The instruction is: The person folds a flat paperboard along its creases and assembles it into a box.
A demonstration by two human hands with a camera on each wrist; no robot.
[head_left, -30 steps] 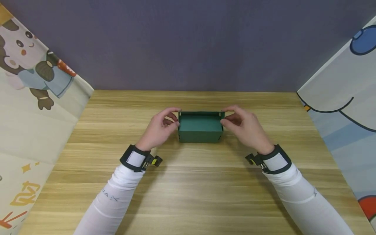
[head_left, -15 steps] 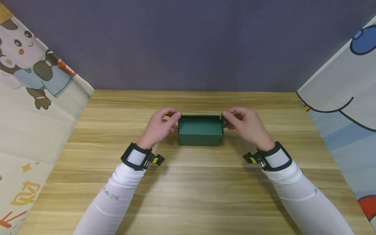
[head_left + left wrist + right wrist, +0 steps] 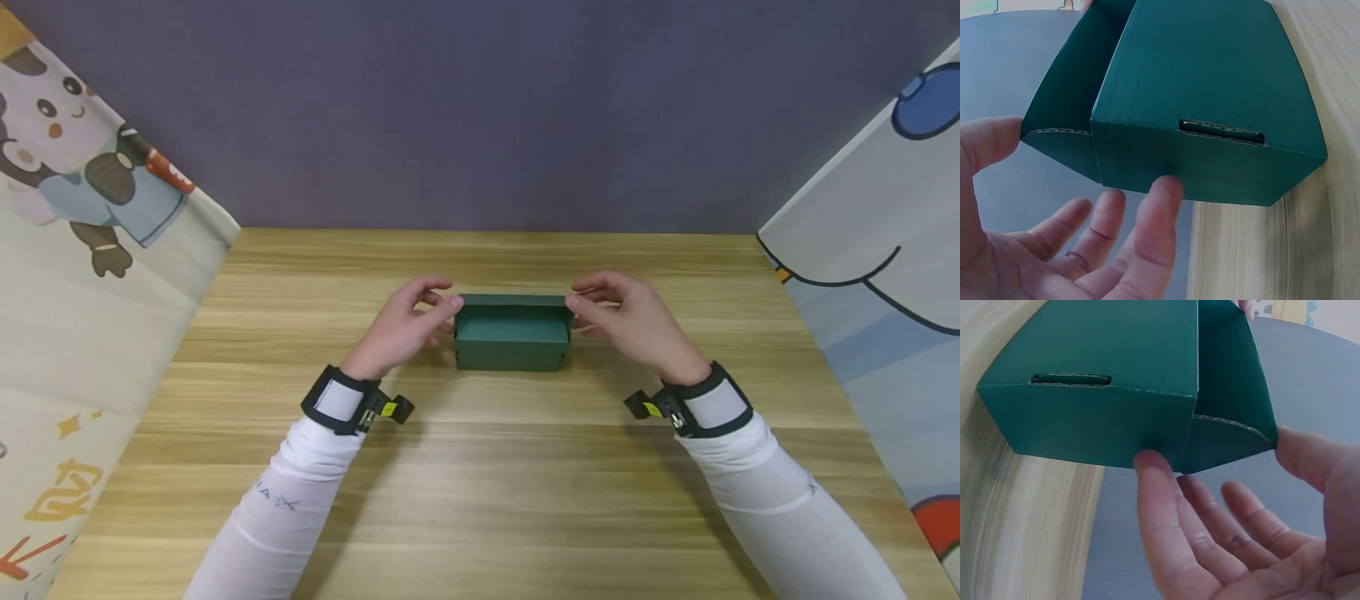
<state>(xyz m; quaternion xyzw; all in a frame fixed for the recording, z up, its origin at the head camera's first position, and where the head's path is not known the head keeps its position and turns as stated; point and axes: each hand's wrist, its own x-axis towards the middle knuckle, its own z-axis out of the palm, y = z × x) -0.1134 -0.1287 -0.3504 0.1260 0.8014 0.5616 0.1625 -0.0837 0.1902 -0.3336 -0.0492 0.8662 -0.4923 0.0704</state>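
Observation:
A small green cardboard box (image 3: 512,354) sits toward the back of the table, its flap (image 3: 513,301) partly raised along the far side. In the left wrist view a narrow slot shows on the side edge of the box (image 3: 1204,69). My left hand (image 3: 405,323) is at its left end, thumb tip at the flap's corner and index fingertip against the side wall. At the right end, my right hand (image 3: 630,321) mirrors this, thumb at the flap's other corner and index fingertip on the side. The remaining fingers of both hands spread loosely, apart from the cardboard.
The wood-grain table (image 3: 510,492) stretches out in front of the box. Behind it rises a dark blue-grey wall (image 3: 495,117). Printed cartoon sheets border the left (image 3: 112,292) and right (image 3: 885,250). Each wrist wears a strapped camera band.
Both thumbs have shifted from the box's upper sides to the flap's corners. The flap has tipped toward me, so more of its face shows. The box sits slightly nearer than a second ago.

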